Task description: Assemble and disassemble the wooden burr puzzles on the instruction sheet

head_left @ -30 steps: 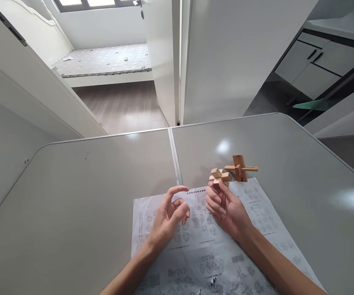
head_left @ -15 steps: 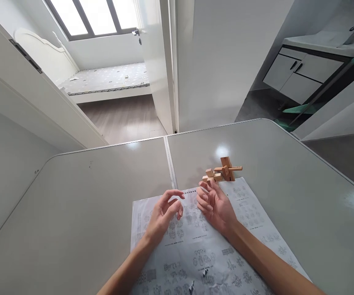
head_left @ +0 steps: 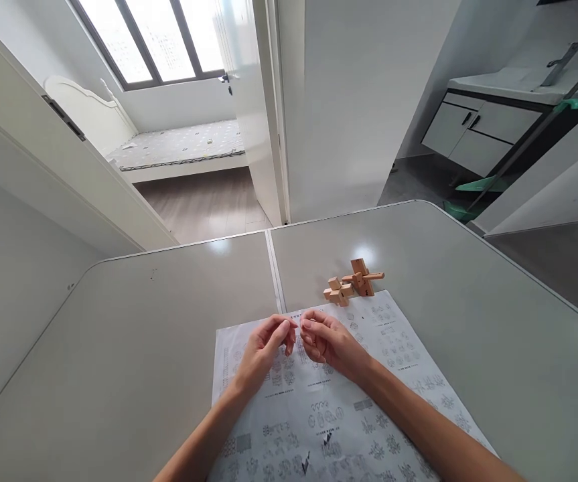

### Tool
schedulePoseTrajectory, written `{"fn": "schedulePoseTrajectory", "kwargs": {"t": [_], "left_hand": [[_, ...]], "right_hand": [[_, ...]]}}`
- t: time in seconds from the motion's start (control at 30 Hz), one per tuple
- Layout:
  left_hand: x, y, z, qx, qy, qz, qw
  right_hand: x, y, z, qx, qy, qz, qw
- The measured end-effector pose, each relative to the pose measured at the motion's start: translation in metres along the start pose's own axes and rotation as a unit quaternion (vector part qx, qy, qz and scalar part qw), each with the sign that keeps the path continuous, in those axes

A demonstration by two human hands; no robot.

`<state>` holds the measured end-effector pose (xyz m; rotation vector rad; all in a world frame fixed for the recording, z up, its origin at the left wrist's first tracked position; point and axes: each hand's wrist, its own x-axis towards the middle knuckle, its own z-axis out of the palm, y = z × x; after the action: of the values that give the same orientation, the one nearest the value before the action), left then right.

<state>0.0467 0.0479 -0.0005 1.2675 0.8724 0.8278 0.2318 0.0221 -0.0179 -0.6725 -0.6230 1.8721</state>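
Observation:
My left hand (head_left: 270,340) hovers above the upper part of a printed paper sheet (head_left: 289,462). Its thumb and index finger are pinched together, with no object showing between them. Facing it, my right hand (head_left: 329,338) is closed in a similar pinch, and nothing shows in it either. The two sets of fingertips are close, almost touching. Just beyond the sheet's top edge stand two wooden puzzles: a lighter one made of crossed blocks (head_left: 337,292) and a darker one with a flat plate and a crossing bar (head_left: 362,277). Neither hand touches them.
A grey table (head_left: 142,375) with a pale seam down its middle carries the sheet, which has small tears near the bottom. Past the table, an open door (head_left: 248,100) shows a bed (head_left: 183,144). A sink cabinet (head_left: 479,124) is at the far right.
My right hand has moved left and away from the wooden puzzles, up to my left hand. Both hands have gone from loosely open to pinched. The view has shifted slightly.

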Motion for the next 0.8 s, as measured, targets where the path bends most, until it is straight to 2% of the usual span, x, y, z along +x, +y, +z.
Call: {"fn": "schedulePoseTrajectory", "kwargs": {"t": [0.47,0.8], "left_hand": [[0.0007,-0.0001,-0.0021,0.030,-0.010,0.011,0.999],[-0.0002,-0.0004,-0.0021,0.044,-0.005,-0.004,0.999]], "right_hand": [[0.0008,-0.0024,0.0023,0.001,-0.001,0.002,1.000],[0.0015,-0.0018,0.0009,0.013,0.011,0.018,1.000]]}}
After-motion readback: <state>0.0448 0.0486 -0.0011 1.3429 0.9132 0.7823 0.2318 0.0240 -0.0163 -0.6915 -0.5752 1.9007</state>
